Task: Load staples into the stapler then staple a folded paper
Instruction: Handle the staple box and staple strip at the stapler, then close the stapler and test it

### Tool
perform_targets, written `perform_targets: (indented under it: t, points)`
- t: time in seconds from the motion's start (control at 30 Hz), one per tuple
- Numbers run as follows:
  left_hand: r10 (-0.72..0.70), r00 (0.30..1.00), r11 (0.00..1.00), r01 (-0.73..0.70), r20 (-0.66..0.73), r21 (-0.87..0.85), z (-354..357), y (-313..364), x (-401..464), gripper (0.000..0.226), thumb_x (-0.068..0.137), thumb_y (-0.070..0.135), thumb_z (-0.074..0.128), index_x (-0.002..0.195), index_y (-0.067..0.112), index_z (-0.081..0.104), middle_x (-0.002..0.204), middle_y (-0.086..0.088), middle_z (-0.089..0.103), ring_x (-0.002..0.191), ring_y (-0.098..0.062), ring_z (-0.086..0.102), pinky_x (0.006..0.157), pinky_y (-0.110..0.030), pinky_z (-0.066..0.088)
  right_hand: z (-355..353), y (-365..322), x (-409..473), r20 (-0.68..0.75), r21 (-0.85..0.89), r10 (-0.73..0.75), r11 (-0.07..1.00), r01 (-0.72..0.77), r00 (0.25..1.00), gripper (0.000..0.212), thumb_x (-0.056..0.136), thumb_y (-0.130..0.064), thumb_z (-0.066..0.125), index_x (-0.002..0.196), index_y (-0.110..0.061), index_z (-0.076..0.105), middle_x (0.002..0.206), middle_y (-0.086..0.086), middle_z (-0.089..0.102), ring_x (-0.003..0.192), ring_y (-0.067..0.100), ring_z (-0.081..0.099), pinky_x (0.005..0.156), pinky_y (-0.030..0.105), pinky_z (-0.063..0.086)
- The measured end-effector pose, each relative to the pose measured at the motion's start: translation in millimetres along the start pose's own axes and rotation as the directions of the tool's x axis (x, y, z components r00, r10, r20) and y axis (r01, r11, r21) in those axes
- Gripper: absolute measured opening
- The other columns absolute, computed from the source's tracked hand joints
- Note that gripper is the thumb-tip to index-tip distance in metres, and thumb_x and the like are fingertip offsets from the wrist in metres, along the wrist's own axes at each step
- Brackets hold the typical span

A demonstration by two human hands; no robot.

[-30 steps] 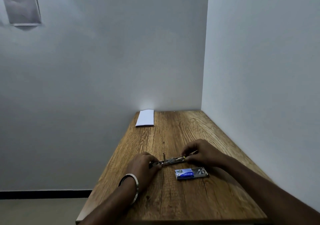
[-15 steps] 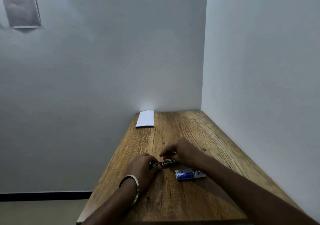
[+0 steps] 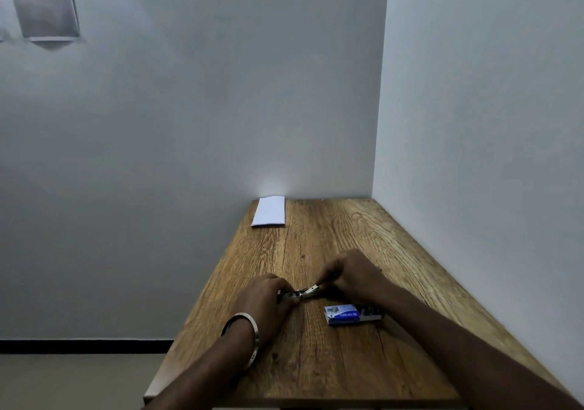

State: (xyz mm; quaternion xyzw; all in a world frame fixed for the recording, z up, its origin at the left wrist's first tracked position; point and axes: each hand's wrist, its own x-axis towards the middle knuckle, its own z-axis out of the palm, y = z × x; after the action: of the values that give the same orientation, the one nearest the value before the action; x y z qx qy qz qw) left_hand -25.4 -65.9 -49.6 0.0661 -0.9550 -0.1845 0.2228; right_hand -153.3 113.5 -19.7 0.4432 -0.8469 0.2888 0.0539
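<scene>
A small metal stapler [image 3: 305,292] lies on the wooden table [image 3: 316,365] between my hands. My left hand [image 3: 264,302], a metal bangle on its wrist, grips the stapler's left end. My right hand [image 3: 350,275] pinches its right end with bent fingers; most of the stapler is hidden under both hands. A blue staple box [image 3: 347,314] lies open just in front of my right wrist, with staples showing at its right end. A folded white paper [image 3: 269,211] rests at the far left corner against the wall.
Walls close the table off at the back and along the right side. The table's left edge drops to the floor. A grey panel [image 3: 44,2] hangs high on the back wall.
My right hand slid left along the stapler from its far right end to near the middle, and the stapler looks closed down shorter. My left hand stayed put.
</scene>
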Motion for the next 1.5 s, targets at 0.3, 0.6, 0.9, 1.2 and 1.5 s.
perform_targets:
  t: [0.3, 0.6, 0.9, 1.2, 1.5]
  points:
    - [0.009, 1.0, 1.0, -0.009, -0.01, -0.009, -1.4, 0.6, -0.9, 0.021, 0.088, 0.044, 0.062, 0.103, 0.033, 0.07, 0.104, 0.015, 0.063, 0.095, -0.005, 0.056, 0.083, -0.03, 0.052, 3.3, 6.6, -0.3, 0.043, 0.04, 0.01, 0.999, -0.011, 0.999, 0.009, 0.08, -0.015, 0.082, 0.087, -0.02, 0.08, 0.079, -0.018, 0.072, 0.08, -0.006, 0.068, 0.078, 0.023, 0.057]
    - [0.004, 1.0, 1.0, -0.004, 0.007, -0.002, -0.8, -0.3, 0.5, 0.022, 0.088, 0.044, 0.061, 0.105, 0.032, 0.069, 0.105, 0.014, 0.063, 0.095, -0.006, 0.055, 0.084, -0.029, 0.052, -26.7, 13.6, -13.6, -0.088, 0.375, 0.032, 0.927, 0.004, 0.996, 0.058, 0.088, -0.013, 0.074, 0.139, -0.033, 0.055, 0.136, -0.009, 0.062, 0.128, 0.006, 0.054, 0.104, 0.028, 0.044]
    - [-0.02, 0.999, 1.0, 0.02, 0.051, -0.008, -5.5, -2.0, -0.8, 0.03, 0.085, 0.048, 0.065, 0.109, 0.031, 0.067, 0.108, 0.014, 0.062, 0.097, -0.005, 0.055, 0.086, -0.029, 0.052, -8.0, 27.6, -21.4, 0.079, 0.08, 0.166, 0.982, -0.173, 0.983, 0.017, 0.088, -0.019, 0.074, 0.104, -0.025, 0.073, 0.102, -0.013, 0.062, 0.095, 0.002, 0.059, 0.076, 0.015, 0.046]
    - [-0.048, 0.99, 0.999, 0.051, 0.136, -0.017, -35.2, -30.8, -7.2, 0.015, 0.082, 0.045, 0.069, 0.092, 0.036, 0.066, 0.098, 0.013, 0.059, 0.087, -0.002, 0.052, 0.068, -0.015, 0.043, -6.9, 24.0, -15.8, 0.117, -0.034, 0.091, 0.996, -0.088, 0.989, 0.014, 0.093, -0.02, 0.067, 0.107, -0.02, 0.07, 0.1, -0.011, 0.059, 0.091, 0.002, 0.054, 0.071, 0.014, 0.038]
    - [-0.066, 0.998, 0.944, 0.057, -0.016, -0.326, -43.6, -1.6, 13.8, 0.016, 0.08, 0.025, 0.076, 0.093, 0.022, 0.068, 0.09, 0.008, 0.07, 0.084, -0.007, 0.066, 0.07, -0.019, 0.054, -13.3, 12.4, -13.0, 0.109, 0.096, 0.123, 0.986, -0.133, 0.986, 0.013, 0.098, -0.019, 0.059, 0.095, -0.031, 0.061, 0.091, -0.015, 0.063, 0.084, -0.002, 0.061, 0.068, 0.013, 0.041]
